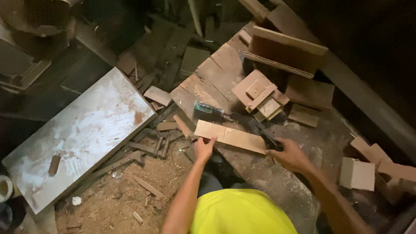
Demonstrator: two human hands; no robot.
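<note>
Wood board [230, 136] lay flat on the dusty counter [287, 174] in front of you. Your left hand [204, 149] pinched its near end, and your right hand [290, 155] pressed the other end, its grip curled beside a dark tool [261, 131]. You seemed to be steadying it; next came a firm, even hold.

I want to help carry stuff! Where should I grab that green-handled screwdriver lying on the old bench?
Probably by the green handle, coming down from above. The screwdriver lies flat on the bench, handle end pointing left and free of clutter, while its thin shaft runs right behind the wooden board that the left hand and right hand are steadying. The handle is the thicker, easier end.
</note>
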